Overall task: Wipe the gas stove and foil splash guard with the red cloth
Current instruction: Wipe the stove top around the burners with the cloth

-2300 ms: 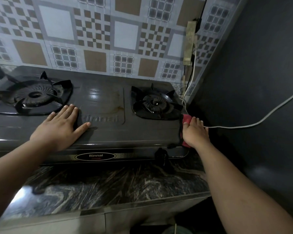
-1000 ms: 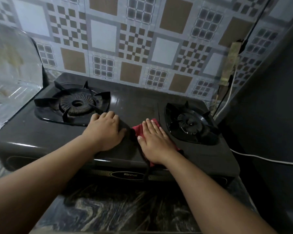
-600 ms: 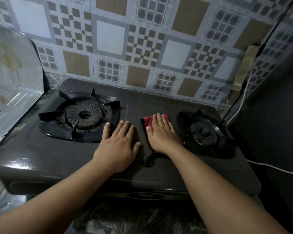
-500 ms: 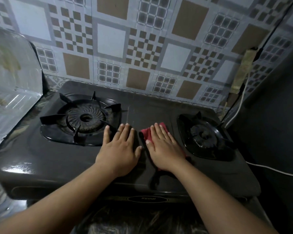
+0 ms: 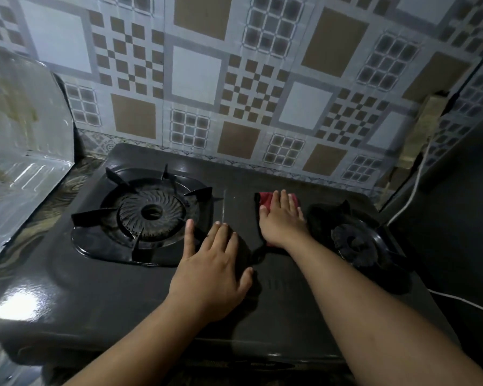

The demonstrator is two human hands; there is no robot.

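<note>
I see the black gas stove point(image 5: 290, 310) from above, set against a patterned tiled wall point(image 5: 234, 79). My right hand point(image 5: 283, 218) lies flat, fingers together, on the red cloth point(image 5: 265, 199), pressing it onto the stove top between the two burners, towards the back edge. My left hand point(image 5: 212, 271) rests palm down with fingers spread on the stove's middle panel, just beside the left burner point(image 5: 151, 211). The right burner point(image 5: 357, 242) sits dim past my right wrist. The foil splash guard point(image 5: 20, 140) stands at the stove's left, stained and creased. A white cable point(image 5: 413, 188) runs down the right wall.
</note>
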